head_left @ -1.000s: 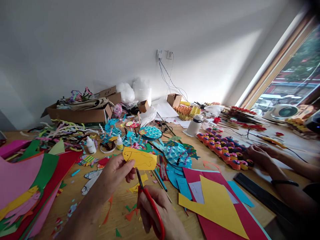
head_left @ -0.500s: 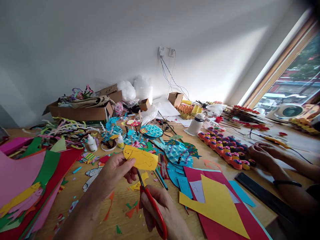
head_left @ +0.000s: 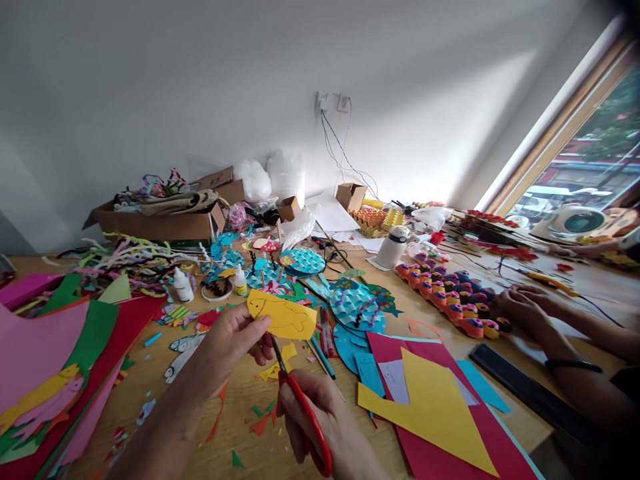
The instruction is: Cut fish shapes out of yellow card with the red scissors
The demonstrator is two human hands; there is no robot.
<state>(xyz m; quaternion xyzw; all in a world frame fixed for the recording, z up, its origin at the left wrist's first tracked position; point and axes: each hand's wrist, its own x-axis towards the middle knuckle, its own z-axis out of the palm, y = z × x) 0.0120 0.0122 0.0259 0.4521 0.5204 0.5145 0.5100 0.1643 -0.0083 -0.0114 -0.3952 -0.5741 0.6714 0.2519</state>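
Passage, one: a strip of bare wood on the table (head_left: 210,460), running in from the near edge between my left hand (head_left: 243,337) and my right hand (head_left: 315,410), littered only with flat paper scraps (head_left: 260,425). Side lane, one, narrow: I log wood between the crimson sheet (head_left: 415,447) and the painted egg carton (head_left: 453,303), closed toward the right edge by another person's hands (head_left: 525,310) and a long black strip (head_left: 520,387). Upright obstacles toward the far edge: two glue bottles (head_left: 183,285), white flask (head_left: 391,250), long cardboard box (head_left: 155,225) at far left.
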